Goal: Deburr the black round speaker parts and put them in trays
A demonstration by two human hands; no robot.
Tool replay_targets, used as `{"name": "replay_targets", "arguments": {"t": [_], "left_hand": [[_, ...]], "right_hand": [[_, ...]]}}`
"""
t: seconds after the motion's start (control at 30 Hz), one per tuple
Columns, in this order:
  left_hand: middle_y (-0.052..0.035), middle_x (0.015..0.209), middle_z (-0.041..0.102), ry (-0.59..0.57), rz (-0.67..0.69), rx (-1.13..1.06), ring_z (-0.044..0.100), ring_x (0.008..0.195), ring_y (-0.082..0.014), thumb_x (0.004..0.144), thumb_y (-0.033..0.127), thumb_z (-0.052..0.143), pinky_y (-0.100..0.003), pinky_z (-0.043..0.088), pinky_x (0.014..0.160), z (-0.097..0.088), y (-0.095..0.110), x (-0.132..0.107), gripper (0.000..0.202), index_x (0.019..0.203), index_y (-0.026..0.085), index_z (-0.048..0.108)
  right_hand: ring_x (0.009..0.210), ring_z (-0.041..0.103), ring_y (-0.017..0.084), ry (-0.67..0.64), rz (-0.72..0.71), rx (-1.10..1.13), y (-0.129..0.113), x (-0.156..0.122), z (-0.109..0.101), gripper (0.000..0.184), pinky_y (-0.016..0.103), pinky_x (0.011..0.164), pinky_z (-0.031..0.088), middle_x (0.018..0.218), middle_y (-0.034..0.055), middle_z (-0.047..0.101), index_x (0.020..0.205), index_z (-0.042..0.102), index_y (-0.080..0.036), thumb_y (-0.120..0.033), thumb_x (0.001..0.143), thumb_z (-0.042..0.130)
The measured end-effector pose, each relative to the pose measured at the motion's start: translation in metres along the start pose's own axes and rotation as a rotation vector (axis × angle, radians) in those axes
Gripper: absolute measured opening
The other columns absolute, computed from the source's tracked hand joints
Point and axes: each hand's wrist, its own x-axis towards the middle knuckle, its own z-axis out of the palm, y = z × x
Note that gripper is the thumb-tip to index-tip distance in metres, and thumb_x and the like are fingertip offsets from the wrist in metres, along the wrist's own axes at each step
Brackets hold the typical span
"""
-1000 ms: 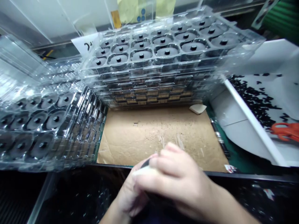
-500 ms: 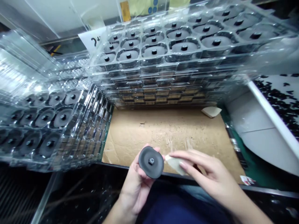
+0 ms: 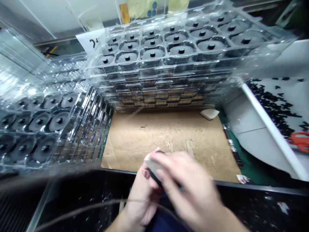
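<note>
Near the front edge of the cardboard, my left hand (image 3: 142, 193) is closed round a black round disc (image 3: 155, 179), now mostly covered. My right hand (image 3: 187, 180), blurred by motion, pinches an off-white sponge-like pad (image 3: 152, 165) and holds it against the disc's upper face. The two hands are close together, the right one reaching over the disc. A similar off-white wedge-shaped pad (image 3: 209, 113) lies at the back right of the cardboard sheet (image 3: 154, 133).
A stack of clear plastic trays (image 3: 154, 75) with black discs in round pockets stands behind. Another tray stack (image 3: 77, 129) is at the left. On the right, a white bin (image 3: 270, 125) holds small black pieces (image 3: 272, 103) and orange-handled scissors (image 3: 300, 141).
My right hand has moved left, bringing the pad from beside the disc onto its face. The disc is now tilted and largely hidden. The view has shifted slightly right.
</note>
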Motion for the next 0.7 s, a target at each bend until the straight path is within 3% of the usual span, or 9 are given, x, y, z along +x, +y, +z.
{"name": "replay_targets", "arguments": {"t": [0.07,0.13,0.17,0.3,0.33,0.43,0.53,0.6,0.7], "left_hand": [[-0.0018,0.099,0.072,-0.001,0.003,0.015,0.063,0.095,-0.0177,0.056,0.028,0.082,-0.024,0.047,0.085,-0.002,-0.001,-0.001,0.048,0.102,0.027,0.068],[-0.0009,0.096,0.073,0.014,0.021,0.027,0.064,0.091,-0.0158,0.057,0.026,0.081,-0.022,0.048,0.082,-0.002,-0.002,-0.001,0.043,0.098,0.026,0.069],[-0.0009,0.094,0.073,0.011,0.014,0.033,0.064,0.091,-0.0156,0.058,0.027,0.081,-0.021,0.048,0.082,-0.001,-0.002,-0.001,0.042,0.098,0.025,0.069],[-0.0035,0.095,0.073,-0.048,-0.077,0.029,0.062,0.1,-0.0196,0.06,0.032,0.08,-0.026,0.045,0.091,0.001,0.001,-0.005,0.046,0.103,0.022,0.068],[-0.0036,0.1,0.072,-0.068,-0.085,0.021,0.062,0.101,-0.0197,0.058,0.029,0.081,-0.026,0.045,0.092,0.0,0.002,-0.005,0.047,0.103,0.023,0.068],[-0.0037,0.104,0.072,-0.126,-0.104,0.004,0.064,0.095,-0.0176,0.048,0.025,0.086,-0.024,0.047,0.086,-0.008,0.007,-0.007,0.055,0.1,0.025,0.069],[-0.0033,0.096,0.074,-0.161,-0.139,-0.004,0.066,0.087,-0.0152,0.037,0.028,0.089,-0.021,0.048,0.081,-0.009,0.006,-0.008,0.063,0.098,0.023,0.07],[-0.0021,0.092,0.074,-0.174,-0.18,-0.013,0.066,0.086,-0.0147,0.042,0.032,0.087,-0.022,0.047,0.083,-0.005,0.004,-0.009,0.059,0.099,0.023,0.07],[-0.002,0.093,0.074,-0.23,-0.181,-0.014,0.066,0.09,-0.016,0.049,0.035,0.084,-0.022,0.047,0.085,0.001,0.006,-0.013,0.055,0.1,0.022,0.07]], "right_hand": [[0.075,0.063,0.015,-0.168,-0.012,0.069,-0.005,0.004,0.006,0.027,0.027,0.07,0.052,0.087,0.0044,0.068,0.105,0.061,-0.017,-0.009,0.085,0.046],[0.071,0.062,0.013,-0.341,0.074,0.087,-0.004,0.004,0.011,0.023,0.024,0.065,0.051,0.081,0.0021,0.067,0.096,0.064,-0.018,-0.01,0.086,0.045],[0.071,0.062,0.013,-0.362,0.102,0.067,-0.003,0.004,0.013,0.022,0.024,0.064,0.05,0.08,0.002,0.067,0.095,0.064,-0.019,-0.011,0.086,0.045],[0.076,0.062,0.017,-0.099,-0.011,0.008,-0.004,-0.001,0.014,0.026,0.03,0.071,0.05,0.086,0.0067,0.068,0.105,0.061,-0.014,-0.011,0.087,0.043],[0.077,0.062,0.016,-0.107,-0.038,0.038,-0.004,-0.004,0.01,0.026,0.029,0.072,0.05,0.087,0.006,0.068,0.106,0.06,-0.014,-0.01,0.086,0.043],[0.071,0.062,0.011,-0.313,0.004,0.076,-0.003,-0.013,-0.009,0.024,0.022,0.066,0.048,0.083,-0.0001,0.068,0.101,0.061,-0.021,-0.009,0.085,0.046],[0.06,0.056,0.012,-0.356,0.067,-0.097,0.001,-0.012,-0.023,0.024,0.023,0.056,0.044,0.071,-0.0003,0.063,0.101,0.061,-0.022,-0.011,0.087,0.045],[0.059,0.051,0.013,-0.263,-0.07,-0.189,0.004,-0.005,-0.022,0.025,0.027,0.056,0.04,0.069,0.0018,0.061,0.103,0.062,-0.019,-0.011,0.087,0.044],[0.062,0.051,0.013,-0.181,-0.302,-0.024,0.014,0.007,-0.012,0.026,0.029,0.061,0.039,0.071,0.0015,0.061,0.105,0.063,-0.021,-0.013,0.089,0.044]]}}
